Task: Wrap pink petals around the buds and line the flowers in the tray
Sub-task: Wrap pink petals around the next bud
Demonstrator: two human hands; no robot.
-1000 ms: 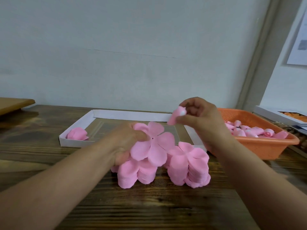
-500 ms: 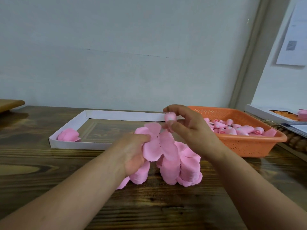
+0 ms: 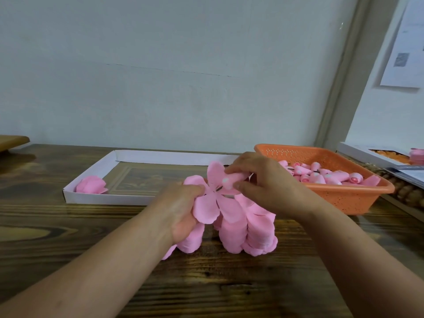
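My left hand (image 3: 181, 210) grips a flat pink petal piece (image 3: 214, 203) by its left side, lifted off the pink petal stacks (image 3: 250, 232) on the wooden table. My right hand (image 3: 263, 182) pinches a rolled pink bud (image 3: 231, 180) and holds it lying against the middle of that petal piece. A white shallow tray (image 3: 91, 196) stands behind, with one finished pink flower (image 3: 91, 185) in its near left corner.
An orange plastic basket (image 3: 358, 198) with several pink buds stands at the right, close behind my right hand. White boxes (image 3: 367, 152) and papers lie at the far right edge. A wooden board (image 3: 11, 141) sits at the far left. A wall runs behind the table.
My right hand has brought the bud down onto the centre of the petal piece. My left hand has lifted that piece off the stack and tilted it toward the bud.
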